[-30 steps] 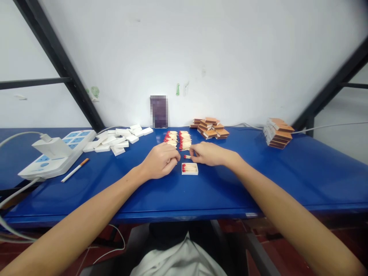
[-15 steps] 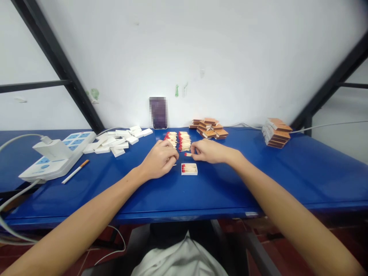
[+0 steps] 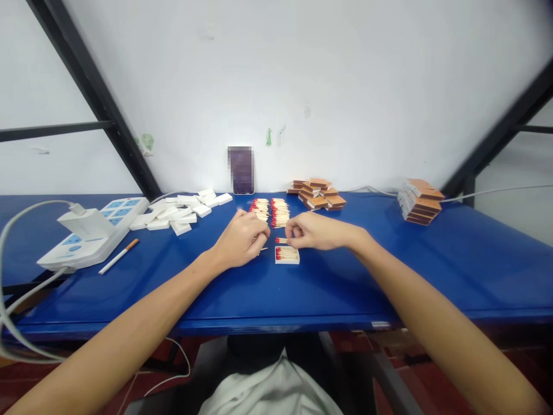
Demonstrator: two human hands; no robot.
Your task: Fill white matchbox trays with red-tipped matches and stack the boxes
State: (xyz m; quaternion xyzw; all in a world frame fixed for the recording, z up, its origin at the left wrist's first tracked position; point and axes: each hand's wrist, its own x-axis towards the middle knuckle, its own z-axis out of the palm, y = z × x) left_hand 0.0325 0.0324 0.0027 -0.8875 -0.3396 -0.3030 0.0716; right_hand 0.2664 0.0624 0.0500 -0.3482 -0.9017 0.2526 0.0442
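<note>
Between my hands, a small white tray [image 3: 287, 261] holds a layer of red-tipped matches, heads to the left. Just above its back edge, my right hand [image 3: 302, 230] pinches matches [image 3: 281, 240] with their red heads sticking out leftward. My left hand [image 3: 246, 238] is closed to the left of the tray; a pale match end [image 3: 264, 249] shows under its fingers, and the rest of its grip is hidden. Behind the hands lie two heaps of matches, a left one [image 3: 260, 208] and a right one [image 3: 280, 212].
White trays [image 3: 181, 214] are piled back left, near a power strip [image 3: 97, 245] and a cigarette [image 3: 118, 256]. A phone [image 3: 242, 170] leans on the wall. Brown matchbox covers lie in a back pile [image 3: 317, 193] and a right stack [image 3: 420, 202]. The blue table's front edge [image 3: 276, 324] is near me.
My right hand has moved toward me with the pinched matches, closer to the tray's back edge. My left hand stays nearly in place. The whole view has shifted slightly.
</note>
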